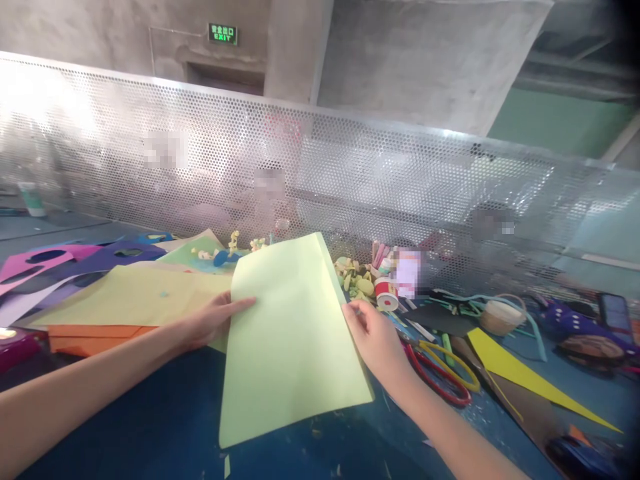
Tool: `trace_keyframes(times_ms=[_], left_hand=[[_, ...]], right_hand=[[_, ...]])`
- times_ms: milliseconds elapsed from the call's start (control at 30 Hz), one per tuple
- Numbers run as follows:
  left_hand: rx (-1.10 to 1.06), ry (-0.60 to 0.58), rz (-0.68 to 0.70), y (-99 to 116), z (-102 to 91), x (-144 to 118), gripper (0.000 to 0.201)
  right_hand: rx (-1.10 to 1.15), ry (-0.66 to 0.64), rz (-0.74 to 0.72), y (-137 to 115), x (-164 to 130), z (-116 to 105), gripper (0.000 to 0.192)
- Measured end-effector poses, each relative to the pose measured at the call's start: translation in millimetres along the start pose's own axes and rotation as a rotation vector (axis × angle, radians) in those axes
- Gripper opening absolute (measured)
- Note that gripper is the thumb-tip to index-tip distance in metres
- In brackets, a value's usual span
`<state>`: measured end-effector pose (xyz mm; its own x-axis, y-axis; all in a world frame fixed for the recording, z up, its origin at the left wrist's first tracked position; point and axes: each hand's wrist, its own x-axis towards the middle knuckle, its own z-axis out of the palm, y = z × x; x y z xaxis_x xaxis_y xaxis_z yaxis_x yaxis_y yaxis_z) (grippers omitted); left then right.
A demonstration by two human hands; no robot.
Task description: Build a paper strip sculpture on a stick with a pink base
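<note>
A pale green sheet of paper [295,340] is held up, tilted, above the blue table, and along its right side it looks folded or doubled. My left hand [215,321] grips its left edge, thumb on the front and the other fingers hidden behind. On the right edge, my right hand [373,333] pinches the paper between thumb and curled fingers. Just beyond my right wrist lie scissors with red and yellow handles [445,377].
Coloured paper sheets [135,290], some with cut-out holes, spread at the left. Toward the right are a red-and-white cup [387,294], a yellow paper strip [535,377], a pale cup [503,315] and a phone [616,319]. A perforated metal screen [350,167] stands behind the table.
</note>
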<state>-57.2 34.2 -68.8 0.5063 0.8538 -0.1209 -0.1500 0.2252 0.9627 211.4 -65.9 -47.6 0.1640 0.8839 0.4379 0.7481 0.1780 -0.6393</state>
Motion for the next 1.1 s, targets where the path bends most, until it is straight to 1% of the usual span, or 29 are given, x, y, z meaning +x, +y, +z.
trace_keyframes(times_ms=[133,200,300,400,467,500,533,600,667,767,833,900,967,1000,1033,1100], left_hand=[[-0.026,0.016,0.075,0,-5.5,3,0.037],[-0.018,0.042,0.108,2,-7.3,3,0.034],[0.006,0.063,0.116,3,-7.3,3,0.034],[0.018,0.065,0.097,3,-6.2,3,0.034],[0.013,0.064,0.097,3,-6.6,4,0.034],[0.012,0.07,0.102,4,-7.4,4,0.034],[0.011,0.085,0.112,5,-8.4,5,0.034],[0.011,0.143,0.139,9,-10.6,5,0.032],[0.003,0.22,0.171,16,-11.9,5,0.03],[-0.014,0.311,0.204,26,-11.2,3,0.027],[-0.01,0.341,0.201,31,-10.1,1,0.026],[0.002,0.356,0.189,34,-10.3,1,0.025],[0.015,0.372,0.181,34,-12.4,1,0.024],[0.022,0.381,0.18,33,-13.9,2,0.024],[0.03,0.392,0.178,32,-15.7,3,0.024],[0.044,0.408,0.174,31,-19.1,4,0.023]], right_hand=[[0.143,-0.139,0.06,-1,1,-2,0.032],[0.171,-0.156,0.06,0,2,-2,0.032],[0.107,-0.086,0.03,1,2,-1,0.028],[-0.018,0.022,-0.021,3,1,1,0.024],[-0.068,0.042,-0.044,3,1,0,0.022],[-0.041,0.004,-0.025,3,2,-2,0.023],[0.025,-0.068,0.015,3,4,-5,0.023],[0.229,-0.26,0.124,3,7,-12,0.024],[0.381,-0.402,0.184,2,11,-23,0.027],[0.432,-0.48,0.177,3,17,-40,0.028],[0.384,-0.478,0.158,6,21,-52,0.025],[0.238,-0.41,0.136,12,25,-65,0.021],[-0.036,-0.329,0.135,22,31,-82,0.021],[-0.191,-0.316,0.152,29,33,-90,0.022],[-0.327,-0.331,0.185,36,35,-99,0.023],[-0.47,-0.374,0.253,54,38,-115,0.02]])
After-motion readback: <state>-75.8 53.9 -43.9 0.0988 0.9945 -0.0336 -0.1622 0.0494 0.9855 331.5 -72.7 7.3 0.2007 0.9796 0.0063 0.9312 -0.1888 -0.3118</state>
